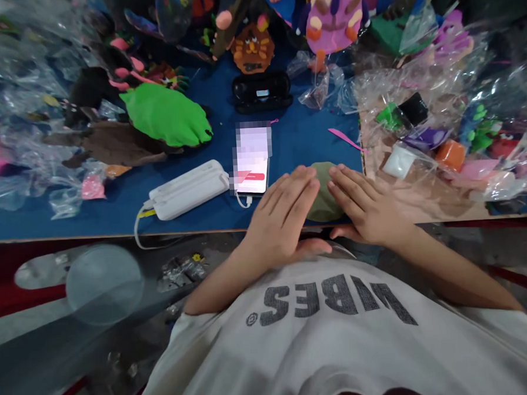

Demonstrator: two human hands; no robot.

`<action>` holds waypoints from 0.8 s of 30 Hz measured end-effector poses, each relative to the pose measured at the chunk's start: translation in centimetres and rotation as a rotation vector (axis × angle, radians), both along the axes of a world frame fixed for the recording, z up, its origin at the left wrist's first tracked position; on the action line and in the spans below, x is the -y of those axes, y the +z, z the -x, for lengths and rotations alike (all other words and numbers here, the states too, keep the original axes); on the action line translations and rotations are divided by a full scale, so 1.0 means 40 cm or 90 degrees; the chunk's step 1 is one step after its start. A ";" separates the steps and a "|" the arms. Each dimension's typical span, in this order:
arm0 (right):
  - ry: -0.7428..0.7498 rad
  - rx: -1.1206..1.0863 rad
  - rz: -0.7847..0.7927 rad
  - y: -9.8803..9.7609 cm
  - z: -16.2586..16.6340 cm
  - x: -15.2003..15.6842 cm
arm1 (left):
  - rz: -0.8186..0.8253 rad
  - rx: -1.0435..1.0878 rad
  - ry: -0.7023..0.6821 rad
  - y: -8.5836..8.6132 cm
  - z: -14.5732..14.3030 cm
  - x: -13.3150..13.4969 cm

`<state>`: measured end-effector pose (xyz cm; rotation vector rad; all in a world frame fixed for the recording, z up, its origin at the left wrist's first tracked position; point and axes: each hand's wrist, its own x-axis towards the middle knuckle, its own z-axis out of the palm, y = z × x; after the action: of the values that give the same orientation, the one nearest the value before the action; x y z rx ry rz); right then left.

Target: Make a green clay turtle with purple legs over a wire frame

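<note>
A flattened olive-green lump of clay (324,201) lies on the blue table (300,139) near its front edge. My left hand (282,214) lies flat on its left side, fingers stretched out together. On its right side rests my right hand (365,207), also flat with fingers extended. Both hands press on the clay, and most of it is hidden beneath them.
A phone (253,162) lies left of my hands, cabled to a white power bank (188,189). Further back sit a black case (262,91), a green clay shape (166,115) and several clay figures. Plastic bags with coloured clay (437,135) crowd the right side.
</note>
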<state>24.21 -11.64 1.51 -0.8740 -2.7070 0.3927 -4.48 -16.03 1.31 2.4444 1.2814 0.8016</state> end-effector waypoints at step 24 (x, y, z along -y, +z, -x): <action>-0.122 -0.087 0.095 0.126 0.083 -0.179 | 0.144 -0.254 0.544 0.062 0.073 -0.099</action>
<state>20.90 -4.48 6.53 -1.0944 -2.4685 0.5941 -7.40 -12.07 3.80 1.8796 2.4729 0.2795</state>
